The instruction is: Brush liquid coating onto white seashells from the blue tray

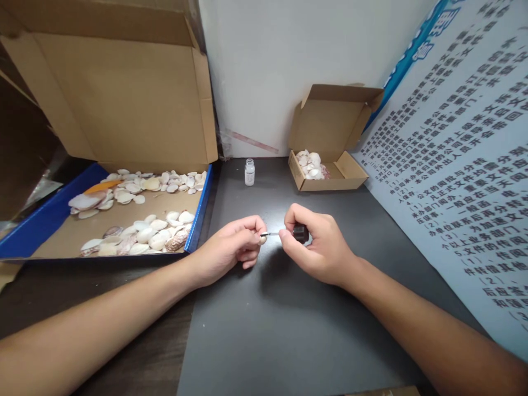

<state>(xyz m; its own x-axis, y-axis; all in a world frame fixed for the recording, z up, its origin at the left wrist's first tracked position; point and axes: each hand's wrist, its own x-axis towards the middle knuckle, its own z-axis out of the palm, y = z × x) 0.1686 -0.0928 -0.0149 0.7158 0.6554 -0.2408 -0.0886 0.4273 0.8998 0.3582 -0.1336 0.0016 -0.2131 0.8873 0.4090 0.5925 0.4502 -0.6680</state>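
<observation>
Brushwork on a small pale piece looks to be the step in hand, done in the air over the worktop. The left hand has thumb and forefinger closed in a pinch on the small pale piece, its other fingers curled loosely beneath; the fingertips hide most of it, so whether it is a shell I cannot tell. The right hand has its fingers wrapped round a black cap, whose thin stem points left, the dark tip apparently touching the piece. A small bottle stands upright and uncapped beyond the hands, between a blue-sided box of shells and a smaller carton with more shells. The next move, I judge, calls for a firm pinch, with fingertips clear of the tip, and a light, level stroke; any fresh dip would need the stem lined up with the bottle's narrow neck.
</observation>
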